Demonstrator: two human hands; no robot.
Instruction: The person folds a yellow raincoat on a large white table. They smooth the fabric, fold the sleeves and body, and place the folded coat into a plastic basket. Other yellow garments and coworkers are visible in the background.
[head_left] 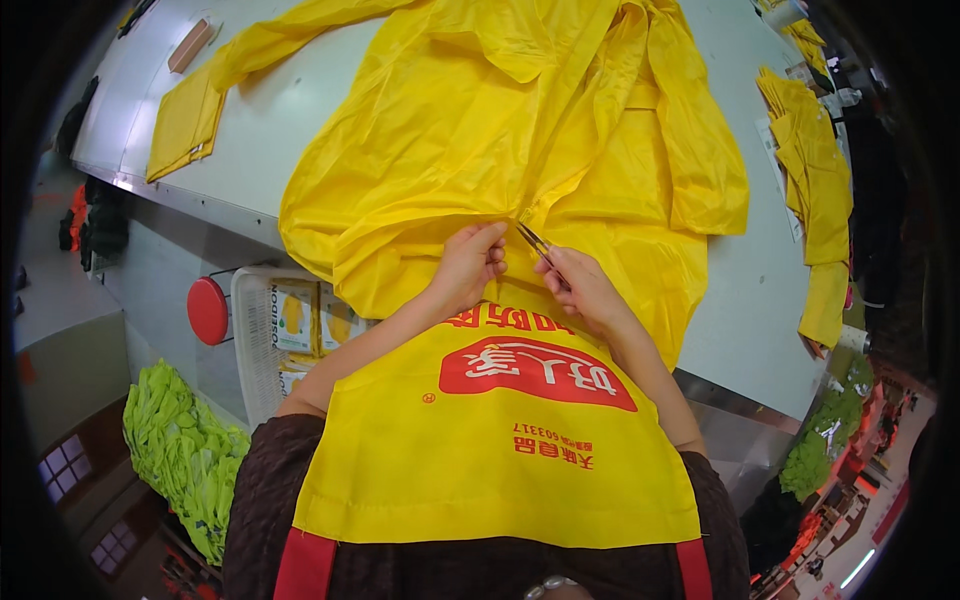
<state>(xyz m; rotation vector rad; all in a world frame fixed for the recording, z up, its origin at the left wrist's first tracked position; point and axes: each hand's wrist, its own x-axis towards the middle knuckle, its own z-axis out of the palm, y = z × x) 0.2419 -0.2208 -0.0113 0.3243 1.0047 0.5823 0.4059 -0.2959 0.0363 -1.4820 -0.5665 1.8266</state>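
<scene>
A yellow raincoat point(430, 130) is spread over the table, its sleeves reaching toward the far side and its near edge hanging toward me. My left hand point(472, 264) is closed in a pinch on the coat's near edge. Thread snips point(532, 238), dark and slim, are gripped in my right hand point(583, 287). Their tips point up and left, touching or nearly touching the coat's edge beside my left fingertips. Whether a thread lies between the blades is too small to tell.
The pale table point(250, 150) carries folded yellow pieces point(187, 122) at left and more yellow garments point(812, 190) at right. Below its near edge stand a red round stool point(208, 310), a white basket point(252, 345) of packages and a bright green heap point(180, 450). I wear a yellow apron point(480, 490).
</scene>
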